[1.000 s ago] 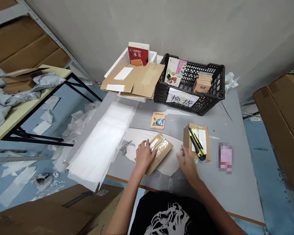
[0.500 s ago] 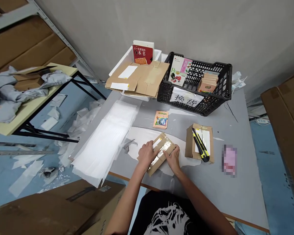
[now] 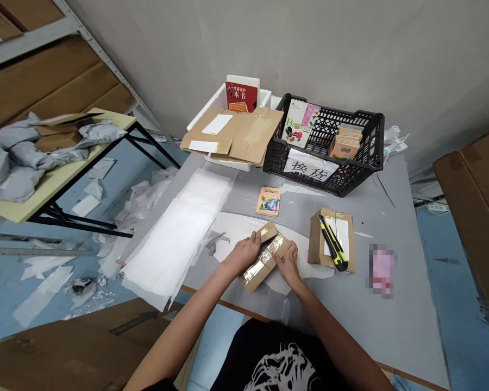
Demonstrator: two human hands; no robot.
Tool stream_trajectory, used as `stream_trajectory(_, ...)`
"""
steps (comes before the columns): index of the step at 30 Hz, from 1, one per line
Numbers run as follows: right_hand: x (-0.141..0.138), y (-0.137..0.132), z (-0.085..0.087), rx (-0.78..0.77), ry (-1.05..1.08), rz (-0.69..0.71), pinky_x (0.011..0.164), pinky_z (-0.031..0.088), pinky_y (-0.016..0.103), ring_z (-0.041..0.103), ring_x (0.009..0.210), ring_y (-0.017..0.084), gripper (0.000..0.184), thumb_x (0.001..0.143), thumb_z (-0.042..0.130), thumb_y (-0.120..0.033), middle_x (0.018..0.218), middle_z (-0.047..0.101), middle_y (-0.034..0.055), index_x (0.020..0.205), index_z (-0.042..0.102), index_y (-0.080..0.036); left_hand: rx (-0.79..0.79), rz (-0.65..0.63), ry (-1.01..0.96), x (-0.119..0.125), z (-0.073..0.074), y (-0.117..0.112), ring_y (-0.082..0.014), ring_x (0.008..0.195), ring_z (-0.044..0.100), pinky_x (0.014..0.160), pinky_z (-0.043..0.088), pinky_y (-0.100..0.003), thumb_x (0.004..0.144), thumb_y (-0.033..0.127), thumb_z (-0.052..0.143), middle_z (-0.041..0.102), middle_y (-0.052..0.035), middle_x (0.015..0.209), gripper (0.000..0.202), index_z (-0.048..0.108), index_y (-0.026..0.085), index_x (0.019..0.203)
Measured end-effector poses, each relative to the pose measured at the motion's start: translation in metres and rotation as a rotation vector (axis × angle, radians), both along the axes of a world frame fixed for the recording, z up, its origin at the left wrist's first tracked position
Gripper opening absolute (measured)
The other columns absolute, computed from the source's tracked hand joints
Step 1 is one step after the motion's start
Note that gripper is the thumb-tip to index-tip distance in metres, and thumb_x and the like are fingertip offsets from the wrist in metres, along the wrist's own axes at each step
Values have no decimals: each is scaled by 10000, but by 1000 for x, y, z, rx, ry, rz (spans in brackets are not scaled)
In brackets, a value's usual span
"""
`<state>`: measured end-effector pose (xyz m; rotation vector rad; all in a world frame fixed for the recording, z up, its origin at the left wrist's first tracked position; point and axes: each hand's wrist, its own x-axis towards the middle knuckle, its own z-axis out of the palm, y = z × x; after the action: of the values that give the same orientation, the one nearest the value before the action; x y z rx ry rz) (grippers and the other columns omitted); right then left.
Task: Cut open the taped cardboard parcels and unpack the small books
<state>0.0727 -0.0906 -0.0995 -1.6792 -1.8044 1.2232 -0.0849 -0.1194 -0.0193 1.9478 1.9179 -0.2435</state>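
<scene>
A small taped cardboard box (image 3: 257,276) lies tilted across the white paper on the grey table in front of me. Its far-left flap is lifted, and a dark gap shows under it. My left hand (image 3: 246,251) is closed on that flap. With fingers bent round the right end, my right hand (image 3: 287,262) grips the box, its thumb on the shiny tape. To the right stands another small cardboard box (image 3: 314,244) with a yellow and black utility knife (image 3: 334,244) lying on top. Beyond my hands lies a little pink booklet (image 3: 268,201).
White foam sheets (image 3: 175,233) cover the table's left side. At the back are a white bin (image 3: 207,108) with flattened cardboard (image 3: 238,133) on it, and a black crate (image 3: 330,179) holding books. A large carton (image 3: 65,353) stands at lower left.
My left hand has pulled the box's left flap up, opening a gap along the tape. My right hand stays at the right end. The view has shifted slightly.
</scene>
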Motion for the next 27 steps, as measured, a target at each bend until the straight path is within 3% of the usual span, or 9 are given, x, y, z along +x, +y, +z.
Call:
stream_trajectory(5,-2,1,-3,29,-26,27,1006,336,469,363,1218,335,650,711,508,-368,1210,409,173,1265,261,-133,12,75,-121,-17,2,3,-262,1003,649,815,482,-365,798,15,337,500,-178,1351,586,363,155,1367)
stream_trajectory(11,-2,3,-5,41,-53,80,1018,319,485,376,1211,341,644,714,517,-339,1197,408,166,1270,266,-133,-23,124,-273,-37,12,11,-243,875,665,720,449,-296,864,182,388,698,-82,986,408,502,243,1252)
stream_trajectory(14,10,7,-8,-7,-8,78,1012,343,468,378,1222,332,657,701,525,-343,1211,402,179,1259,262,-116,-42,165,-343,-47,11,11,-232,820,652,709,437,-289,898,272,341,695,-72,891,309,596,230,1068)
stream_trajectory(18,21,11,-9,-43,65,128,1022,357,421,410,1217,297,683,688,542,-363,1235,414,172,1263,267,-117,-14,290,-427,-58,0,4,-222,815,627,753,438,-302,928,368,244,681,-75,864,387,593,205,887)
stream_trajectory(21,9,12,0,-34,1,105,1030,347,431,406,1235,318,748,700,559,-400,1265,424,201,1310,261,-87,44,398,-424,-58,-8,-2,-224,834,626,760,435,-306,932,370,239,681,-80,884,385,579,195,884)
stream_trajectory(24,-14,13,18,-70,-144,47,992,381,452,393,1252,369,953,695,598,-496,1309,394,255,1401,162,-25,110,499,-407,-48,-13,-13,-224,858,632,758,433,-298,933,340,262,685,-82,885,354,575,195,853)
stream_trajectory(27,-34,16,38,-44,-304,106,915,439,441,425,1221,385,1044,703,622,-508,1311,398,264,1445,88,-4,189,630,-378,-35,-18,-26,-225,848,640,739,437,-296,938,302,266,683,-84,861,331,568,194,853)
